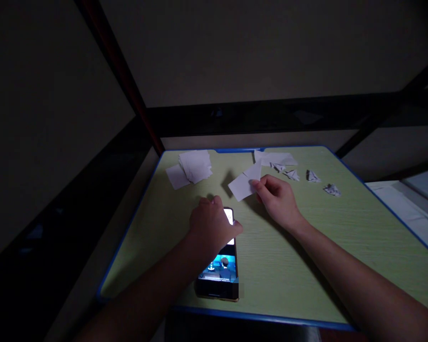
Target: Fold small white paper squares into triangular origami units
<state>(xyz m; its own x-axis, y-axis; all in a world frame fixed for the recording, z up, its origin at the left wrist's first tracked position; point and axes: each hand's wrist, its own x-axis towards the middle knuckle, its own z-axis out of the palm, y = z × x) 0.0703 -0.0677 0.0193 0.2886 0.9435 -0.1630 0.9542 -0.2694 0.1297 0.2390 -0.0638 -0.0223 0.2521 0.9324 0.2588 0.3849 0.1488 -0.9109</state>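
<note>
My right hand (276, 199) pinches a small white paper sheet (243, 183) and holds it just above the pale green table (306, 266). My left hand (210, 228) rests over the top end of a lit phone (221, 273) lying near the front edge. Its fingers are curled and its thumb lies on the screen. I cannot make out whether they grip the phone. A stack of white paper squares (192, 167) lies at the far left of the table. Several small folded paper pieces (293, 175) sit in a row at the far right.
The table has a blue rim (257, 317). A dark metal frame (271, 114) with a reddish post (128, 80) runs behind it. More flat white sheets (276, 158) lie at the far edge. A white surface (406, 209) stands to the right. The room is dim.
</note>
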